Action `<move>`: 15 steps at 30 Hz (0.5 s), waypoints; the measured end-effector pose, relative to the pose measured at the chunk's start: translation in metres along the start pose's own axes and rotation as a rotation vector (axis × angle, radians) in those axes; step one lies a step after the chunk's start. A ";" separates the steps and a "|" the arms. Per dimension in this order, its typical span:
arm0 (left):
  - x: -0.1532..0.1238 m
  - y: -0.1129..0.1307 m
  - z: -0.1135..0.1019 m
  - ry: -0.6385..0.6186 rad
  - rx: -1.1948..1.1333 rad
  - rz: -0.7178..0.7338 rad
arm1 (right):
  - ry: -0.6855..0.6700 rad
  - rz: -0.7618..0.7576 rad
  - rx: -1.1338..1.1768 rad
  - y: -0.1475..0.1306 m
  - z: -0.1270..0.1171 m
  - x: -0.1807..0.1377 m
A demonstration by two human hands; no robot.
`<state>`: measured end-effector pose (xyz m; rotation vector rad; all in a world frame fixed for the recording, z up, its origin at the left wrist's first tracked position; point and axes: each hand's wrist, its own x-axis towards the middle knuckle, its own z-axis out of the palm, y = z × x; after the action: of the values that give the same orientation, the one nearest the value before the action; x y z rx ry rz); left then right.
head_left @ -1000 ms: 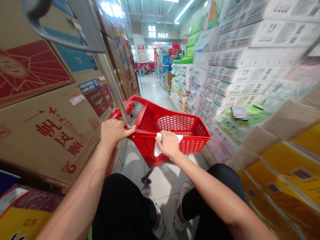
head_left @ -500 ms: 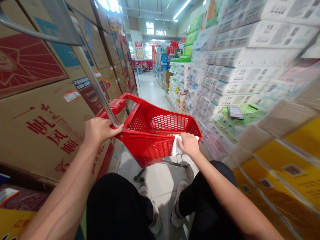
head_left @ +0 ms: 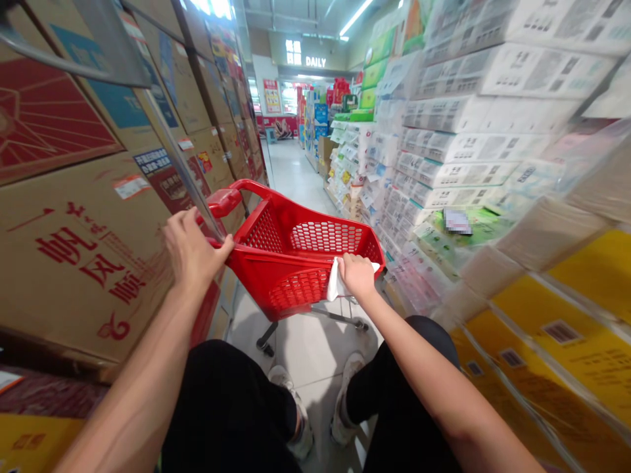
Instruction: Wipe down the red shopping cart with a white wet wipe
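Observation:
A red plastic shopping cart (head_left: 269, 272) with a mesh-sided basket stands at an angle before me. At its handle end, my left hand (head_left: 192, 253) is closed over the corner, with the thumb along the rim and the other fingers bent, partly hidden. A thin metal pole (head_left: 185, 171) runs down from the upper left to this hand. At the other end of the near rim, my right hand (head_left: 359, 277) is closed on a white cloth (head_left: 336, 282) and presses it against the rim. Part of the cloth hangs down the basket's outer side.
Stacked cardboard cartons (head_left: 73, 263) wall the left side. On the right rise wrapped paper packs (head_left: 458, 141) and yellow cartons (head_left: 557, 328). A small blurred card (head_left: 457, 221) lies on a green pack. A tiled aisle (head_left: 290, 171) runs ahead toward a lit DAILY sign (head_left: 315, 62).
The cart and both hands sit slightly further left and higher in view. My left hand's fingers have lifted and bent more at the handle corner; the right hand still holds the cloth.

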<state>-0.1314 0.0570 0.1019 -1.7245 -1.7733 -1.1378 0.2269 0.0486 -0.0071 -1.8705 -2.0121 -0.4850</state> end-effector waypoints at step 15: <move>-0.067 0.120 0.086 -0.276 -0.674 -0.661 | 0.010 0.050 0.089 -0.062 -0.013 -0.010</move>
<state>0.0140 0.0700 0.0317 -1.7264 -2.4242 -2.0414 0.1664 0.0293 -0.0015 -1.8562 -1.9424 -0.3837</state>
